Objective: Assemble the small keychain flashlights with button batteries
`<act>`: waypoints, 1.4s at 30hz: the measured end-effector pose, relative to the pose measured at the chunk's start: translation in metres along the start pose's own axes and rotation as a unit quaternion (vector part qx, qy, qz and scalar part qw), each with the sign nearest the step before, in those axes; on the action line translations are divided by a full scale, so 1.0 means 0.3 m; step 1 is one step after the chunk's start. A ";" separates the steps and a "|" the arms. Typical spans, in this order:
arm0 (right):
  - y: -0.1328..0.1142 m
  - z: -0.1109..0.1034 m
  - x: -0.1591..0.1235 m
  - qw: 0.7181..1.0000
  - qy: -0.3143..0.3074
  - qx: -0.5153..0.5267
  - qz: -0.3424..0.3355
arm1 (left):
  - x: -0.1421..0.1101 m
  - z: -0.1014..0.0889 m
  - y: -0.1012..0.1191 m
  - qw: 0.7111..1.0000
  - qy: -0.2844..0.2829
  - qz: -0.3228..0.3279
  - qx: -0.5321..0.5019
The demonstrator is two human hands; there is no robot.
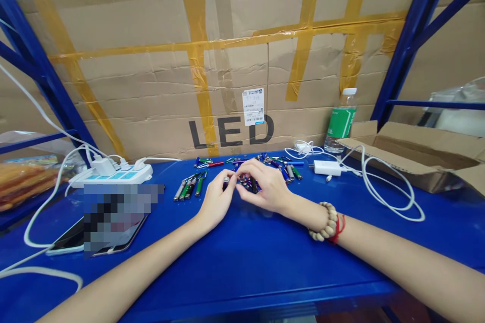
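Note:
My left hand [219, 197] is closed around a small metal tube [226, 180], whose round silvery end shows between thumb and fingers. Right against it, my right hand [265, 185] has thumb and index finger pinched together at the left fingertips; whatever is in the pinch is too small to make out. Under and behind the right hand lies a pile of small metal parts, partly hidden by it. To the left of my left hand, several slim tubes [185, 189] in silver, green and black with metal clips lie side by side. More coloured tubes [290, 171] lie to the right.
A white power strip [117, 174] and phone-like devices [121, 227] lie at left. A white charger [327, 168] with a looped cable, a green-labelled bottle [341, 123] and an open cardboard box [424, 161] stand at right. A taped cardboard sheet [151, 96] rises behind the blue table [257, 262].

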State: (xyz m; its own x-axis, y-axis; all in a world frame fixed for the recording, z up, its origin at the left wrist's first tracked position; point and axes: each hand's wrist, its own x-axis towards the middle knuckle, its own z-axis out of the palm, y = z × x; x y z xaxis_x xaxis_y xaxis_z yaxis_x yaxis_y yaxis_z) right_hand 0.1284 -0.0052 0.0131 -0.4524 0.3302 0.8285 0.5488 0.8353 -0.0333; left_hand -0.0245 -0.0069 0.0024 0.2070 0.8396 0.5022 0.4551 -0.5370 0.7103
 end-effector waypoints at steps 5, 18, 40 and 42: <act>0.084 -0.002 -0.007 0.989 -0.043 -0.081 0.118 | 0.011 0.001 -0.023 0.993 0.028 -0.102 -0.060; 0.215 0.032 -0.047 0.933 -0.177 -0.126 0.288 | 0.013 0.003 -0.035 0.985 0.025 -0.135 -0.106; 0.283 0.011 -0.063 0.942 -0.096 -0.041 0.320 | -0.003 -0.002 0.007 0.998 0.014 -0.054 -0.007; 0.252 0.006 -0.048 0.951 -0.065 -0.051 0.299 | -0.008 -0.003 0.020 0.999 -0.002 -0.028 0.017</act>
State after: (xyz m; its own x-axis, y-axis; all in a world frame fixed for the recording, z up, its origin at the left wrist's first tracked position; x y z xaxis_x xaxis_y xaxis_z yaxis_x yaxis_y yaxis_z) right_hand 0.1753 0.0539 -0.0024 -0.1177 0.7892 0.6027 0.7978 0.4366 -0.4158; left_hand -0.0230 -0.0123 0.0059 0.1834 0.8690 0.4596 0.4954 -0.4855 0.7203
